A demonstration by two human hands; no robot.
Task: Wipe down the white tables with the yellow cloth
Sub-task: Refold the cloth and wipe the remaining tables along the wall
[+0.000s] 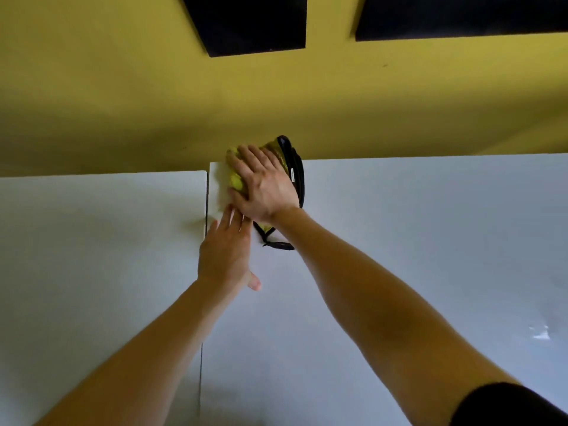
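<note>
Yellow cloth (pixel 235 176), bunched up, sits at the far left corner of the right white tabletop (pixel 399 241), toward 12 o'clock in the head view, just beside the thin gap to the left white tabletop (pixel 92 241). To wipe well here, I think it should be pushed down evenly, rubbed right into the corner, then pulled back toward 6 o'clock in long rows. The right grip (pixel 264 182) lies wide on the cloth, fingers spread and pressing; the left grip (pixel 226 253) rests flat and wide at 7 o'clock from it, holding nothing.
</note>
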